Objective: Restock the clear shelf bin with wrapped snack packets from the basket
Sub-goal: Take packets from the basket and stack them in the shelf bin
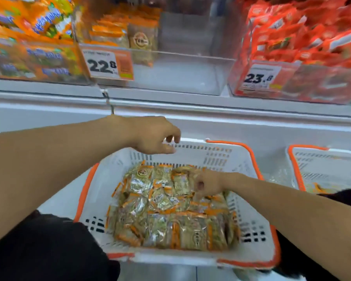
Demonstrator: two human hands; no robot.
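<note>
White plastic fills the lower view: a slotted white basket with orange rim and handles [249,226] is seen set below the shelf, presumably parked there so that both hands are free to load. Above it, the clear acrylic shelf bin [190,74] is seen mostly bare, with only a few orange-and-gold wrapped packets stood at its back left, beside the orange price tag reading 22.8 [109,64]; plenty of room is judged to be left for restocking. Flanking bins are seen full, orange-and-blue packs on one side [28,47], red packs on the other [304,41]. A second basket [322,169] is glimpsed at the far edge. Inside the main basket, the gold-and-orange wrapped snack packets [160,216] are piled in a loose layer. The left hand [154,136] is held over the basket's far rim, fingers loosely curled and nothing carried, probably poised between bin and basket. The right hand [208,184] is lowered onto the pile, fingers curled down among the packets; whether one is actually pinched cannot be told.
</note>
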